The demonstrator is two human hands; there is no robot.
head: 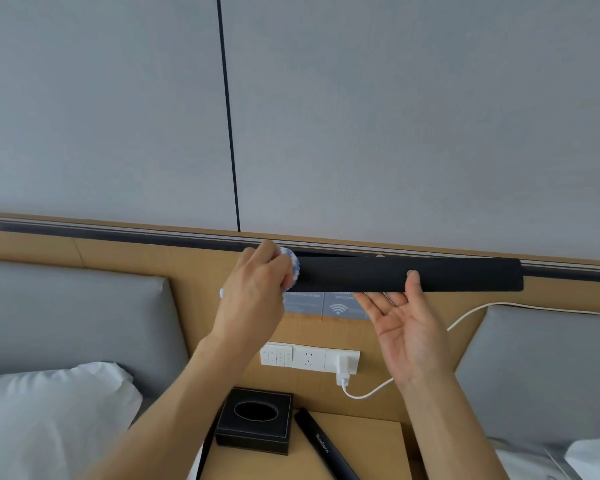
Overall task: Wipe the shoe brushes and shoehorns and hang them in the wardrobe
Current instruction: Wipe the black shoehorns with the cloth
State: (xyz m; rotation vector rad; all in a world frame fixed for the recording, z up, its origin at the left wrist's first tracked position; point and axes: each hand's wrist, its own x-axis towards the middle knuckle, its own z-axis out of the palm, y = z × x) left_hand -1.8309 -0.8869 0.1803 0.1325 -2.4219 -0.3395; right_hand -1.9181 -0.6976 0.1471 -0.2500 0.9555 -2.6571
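Long, flat black shoehorn (409, 274) is held level in the air before the wooden headboard panel (194, 271), well above the counter (371, 441). Right grip (404, 327) lies palm-up beneath it, fingers mostly straight behind the strip, thumb pressed on its front face. Left grip (257, 282) pinches a blue-and-white fluffy cloth (291, 268) against the shoehorn's left end. Below both grips, a second black shoehorn marked "Shoehorn" (326, 448) lies beside a black leather tissue box (255, 420).
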